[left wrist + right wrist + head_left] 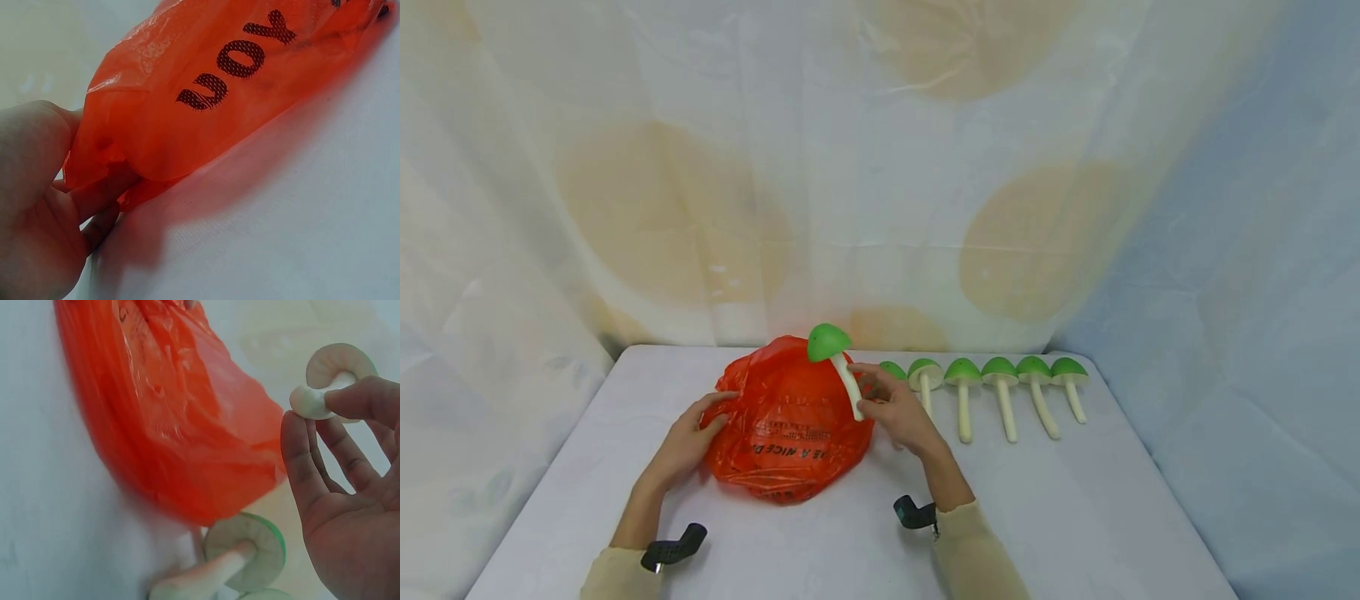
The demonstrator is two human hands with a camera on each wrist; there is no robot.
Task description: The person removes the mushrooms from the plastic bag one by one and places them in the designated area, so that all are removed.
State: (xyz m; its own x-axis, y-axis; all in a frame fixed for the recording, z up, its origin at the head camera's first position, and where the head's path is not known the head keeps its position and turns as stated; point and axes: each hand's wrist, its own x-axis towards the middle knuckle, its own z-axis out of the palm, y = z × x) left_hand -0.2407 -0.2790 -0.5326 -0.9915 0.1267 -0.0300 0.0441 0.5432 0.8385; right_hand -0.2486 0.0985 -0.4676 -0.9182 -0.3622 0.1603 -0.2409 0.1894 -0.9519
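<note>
My right hand (898, 408) pinches a toy mushroom (829, 343) by its white stem between thumb and fingertips, its green cap up and tilted left over the bag's right side. In the right wrist view the stem's end (309, 403) faces the camera. A red plastic bag (775, 417) with dark printed letters sits puffed up on the table. My left hand (681, 442) grips the bag's left edge; in the left wrist view some fingers (106, 190) show partly behind the red film.
Several similar mushrooms (1000, 371) lie in a row on the white table (1075, 517), right of the bag, caps toward the back. The nearest one (247, 550) is close to my right hand. A pale curtain (865, 183) with tan circles hangs behind the table.
</note>
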